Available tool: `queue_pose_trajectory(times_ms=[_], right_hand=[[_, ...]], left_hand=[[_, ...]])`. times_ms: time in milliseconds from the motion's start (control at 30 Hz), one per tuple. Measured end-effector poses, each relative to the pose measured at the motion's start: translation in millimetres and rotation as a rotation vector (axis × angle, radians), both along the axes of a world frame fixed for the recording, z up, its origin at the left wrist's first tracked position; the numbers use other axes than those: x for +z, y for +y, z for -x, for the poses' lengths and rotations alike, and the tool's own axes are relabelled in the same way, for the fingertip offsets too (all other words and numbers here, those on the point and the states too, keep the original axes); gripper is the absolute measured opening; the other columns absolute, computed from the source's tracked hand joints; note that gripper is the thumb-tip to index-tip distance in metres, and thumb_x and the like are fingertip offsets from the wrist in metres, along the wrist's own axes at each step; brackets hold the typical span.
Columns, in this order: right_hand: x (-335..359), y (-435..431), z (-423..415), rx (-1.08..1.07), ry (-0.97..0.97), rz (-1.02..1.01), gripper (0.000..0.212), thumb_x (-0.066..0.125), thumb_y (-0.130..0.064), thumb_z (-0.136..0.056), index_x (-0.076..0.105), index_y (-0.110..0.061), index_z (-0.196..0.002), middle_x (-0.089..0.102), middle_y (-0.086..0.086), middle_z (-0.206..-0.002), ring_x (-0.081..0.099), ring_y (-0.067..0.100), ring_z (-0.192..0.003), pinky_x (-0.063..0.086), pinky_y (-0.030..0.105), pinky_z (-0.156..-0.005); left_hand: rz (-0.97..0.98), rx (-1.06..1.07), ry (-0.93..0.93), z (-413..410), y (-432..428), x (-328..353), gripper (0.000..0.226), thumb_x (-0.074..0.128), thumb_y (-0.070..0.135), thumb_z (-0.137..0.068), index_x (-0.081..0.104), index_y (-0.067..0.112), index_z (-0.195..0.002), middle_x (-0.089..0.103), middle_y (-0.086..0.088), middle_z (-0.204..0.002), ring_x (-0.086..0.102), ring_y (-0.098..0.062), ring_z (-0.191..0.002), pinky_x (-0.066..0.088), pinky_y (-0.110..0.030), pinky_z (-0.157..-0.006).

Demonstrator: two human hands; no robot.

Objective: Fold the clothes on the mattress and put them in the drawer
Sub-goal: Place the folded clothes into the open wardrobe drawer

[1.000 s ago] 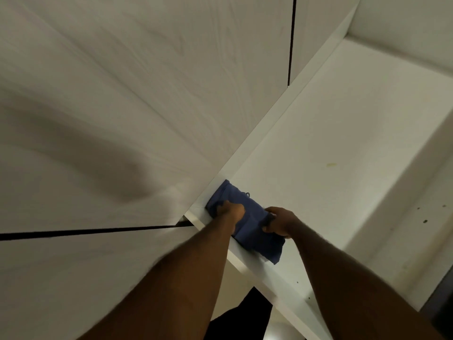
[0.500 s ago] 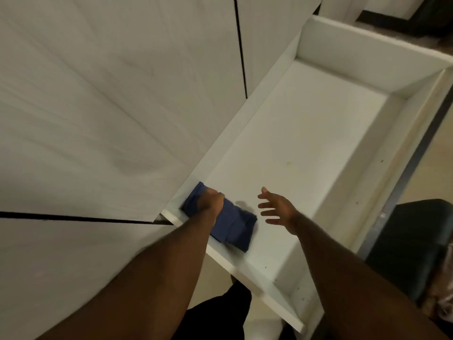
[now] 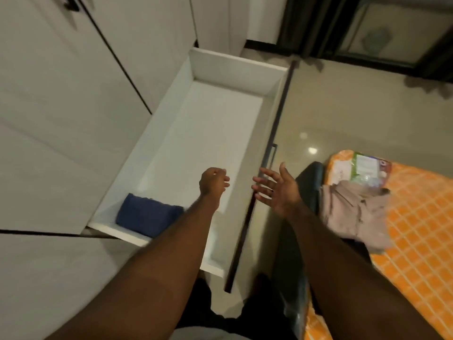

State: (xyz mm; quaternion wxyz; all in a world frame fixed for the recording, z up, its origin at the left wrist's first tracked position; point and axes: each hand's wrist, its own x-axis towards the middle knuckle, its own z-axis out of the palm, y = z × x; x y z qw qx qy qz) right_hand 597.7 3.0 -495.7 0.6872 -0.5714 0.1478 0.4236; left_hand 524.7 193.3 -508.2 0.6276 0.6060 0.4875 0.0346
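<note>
Nothing is held in either grip, the left hand (image 3: 213, 184) loosely curled and the right hand (image 3: 277, 190) spread, since the folded blue garment (image 3: 147, 218) is laid in the near corner of the drawer (image 3: 232, 74), room seemingly being kept for the pink clothes (image 3: 353, 212) heaped on the mattress (image 3: 416, 229)

Drawer (image 3: 232, 74), beyond the left hand (image 3: 213, 184): plain white inside. Its front edge (image 3: 277, 119), passing between the left hand and the right hand (image 3: 277, 190): dark brown. Folded cloth (image 3: 147, 217), left of the left hand: solid dark blue. Cabinet doors (image 3: 61, 143), further left: pale off-white with faint grain, divided by black lines. Mattress cover (image 3: 421, 229), right of the right hand: orange with a white grid check. Garment (image 3: 353, 212) on it: plain dusty pink. Packet (image 3: 365, 168) beyond the garment: green and white. Floor (image 3: 355, 114): glossy beige.
</note>
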Motion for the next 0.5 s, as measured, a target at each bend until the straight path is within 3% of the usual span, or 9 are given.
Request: queue_pose_trajectory(times_ms=[100,267,367,500], right_hand=[[4,-66,5,-0.115,-0.009,0.021,0.075,0.037,-0.076,-0.095,0.066,-0.018,-0.132,0.068,0.014,-0.13,0.065,0.035,-0.12,0.049,0.051,-0.104],[-9,-180,25,-0.348,0.04,0.089,0.067,0.037,-0.07,-0.098,0.066,-0.018,-0.129,0.066,0.017,-0.134,0.064,0.033,-0.116,0.05,0.046,-0.099],[-21,-237,45,-0.434,0.096,0.156,0.068,0.036,-0.071,-0.098,0.065,-0.017,-0.13,0.068,0.014,-0.13,0.066,0.027,-0.105,0.051,0.039,-0.085],[-45,-304,75,-0.462,0.172,0.257,0.067,0.036,-0.07,-0.099,0.064,-0.017,-0.129,0.068,0.011,-0.126,0.065,0.028,-0.113,0.051,0.041,-0.087]], left_hand=[[-0.059,-0.045,-0.052,-21,-67,16,0.012,0.058,0.021,-0.096,0.066,0.018,-0.087,0.074,-0.009,-0.081,0.067,-0.02,-0.064,0.052,-0.029,-0.061],[-0.087,-0.318,-0.109,-39,-181,21,0.015,0.057,0.023,-0.097,0.066,0.018,-0.086,0.072,-0.006,-0.074,0.065,-0.016,-0.06,0.053,-0.029,-0.059],[-0.042,-0.524,-0.017,-34,-235,-1,0.013,0.059,0.019,-0.097,0.064,0.016,-0.086,0.07,-0.006,-0.073,0.063,-0.017,-0.058,0.049,-0.026,-0.051],[0.081,-0.736,0.182,-9,-294,-43,0.007,0.057,0.015,-0.098,0.061,0.014,-0.093,0.064,-0.007,-0.074,0.055,-0.016,-0.053,0.044,-0.025,-0.048]])
